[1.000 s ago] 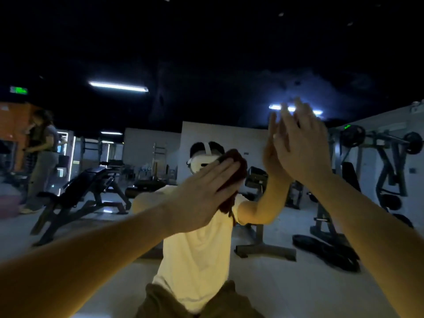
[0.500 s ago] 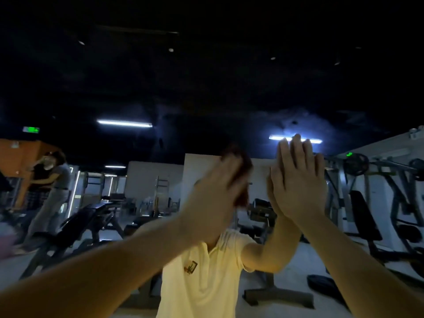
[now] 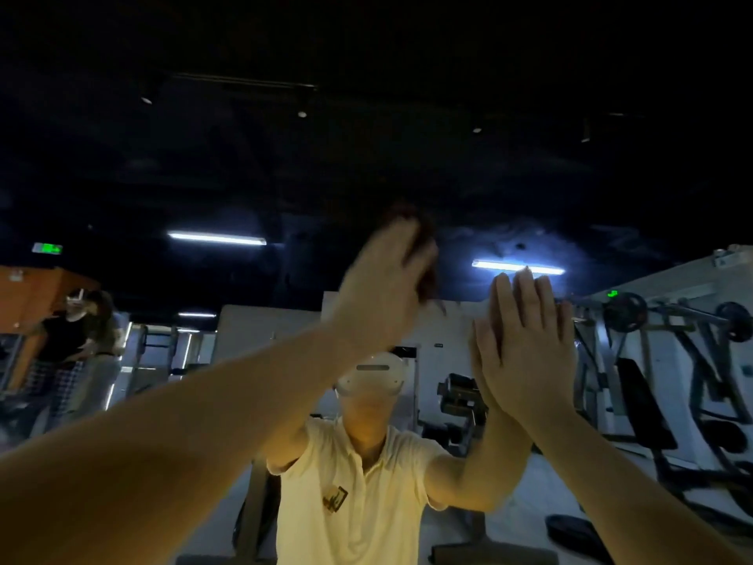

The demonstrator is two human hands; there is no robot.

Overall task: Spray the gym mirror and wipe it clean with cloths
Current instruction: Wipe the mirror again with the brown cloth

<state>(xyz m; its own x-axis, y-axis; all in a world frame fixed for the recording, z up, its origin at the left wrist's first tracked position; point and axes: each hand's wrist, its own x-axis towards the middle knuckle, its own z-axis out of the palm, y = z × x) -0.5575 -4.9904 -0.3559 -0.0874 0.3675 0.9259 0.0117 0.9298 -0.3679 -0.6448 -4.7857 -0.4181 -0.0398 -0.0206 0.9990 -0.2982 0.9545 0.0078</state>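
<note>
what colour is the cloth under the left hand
The cloth is dark reddish brown; the head view shows it, somewhat motion-blurred.

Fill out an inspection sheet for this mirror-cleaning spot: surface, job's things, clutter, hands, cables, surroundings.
Surface: gym mirror, hazy patches near the reflected light on the right; dim light makes it hard to judge.
Job's things: dark reddish cloth against the glass under the left hand; no spray bottle seen.
Clutter: nothing seen.
Hands: left hand presses the cloth on the mirror, blurred; right hand lies flat on the glass, fingers straight, empty.
Cables: nothing seen.
Surroundings: reflected in the glass, a plate-loaded weight machine, ceiling strip lights, two people at far left.
</note>
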